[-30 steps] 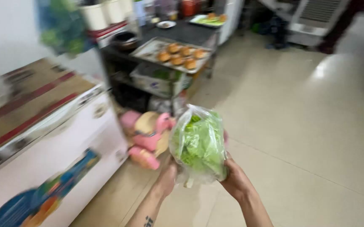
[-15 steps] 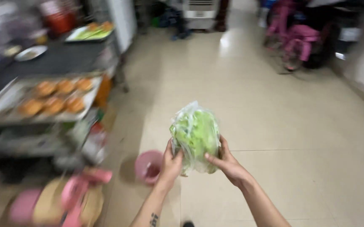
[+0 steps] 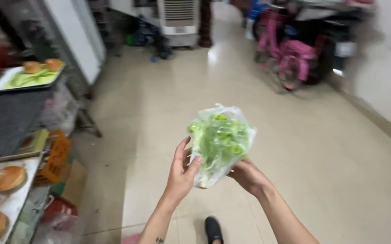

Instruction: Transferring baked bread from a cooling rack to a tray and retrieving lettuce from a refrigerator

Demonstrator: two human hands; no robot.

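head view: i'm looking down at a clear plastic bag of green leafy lettuce [image 3: 220, 143], held up in front of me above the pale tiled floor [image 3: 322, 149], roughly in the middle of the frame. my left hand [image 3: 181, 169] is at the bag's lower left side, palm toward it, thumb pressed against the plastic and the fingers partly spread and raised alongside it. my right hand [image 3: 249, 175] cups the bag from below on the right, fingers curled under and behind it; their tips are hidden by the bag, so i cannot tell how tightly they close. the bag's tied top points up and away from me.

below the bag, at the bottom edge, the toe of a dark shoe [image 3: 213, 228] shows on the floor. on the left, a metal tray [image 3: 12, 203] carries golden buns [image 3: 8, 177], and an orange crate [image 3: 56, 156] sits just beside it. farther back on the left, a dark counter [image 3: 6, 117] bears a white tray [image 3: 6, 85] with green leaves and two more buns. at the far end stand a white air cooler [image 3: 177, 20] and a pink bicycle [image 3: 290, 54], blurred.
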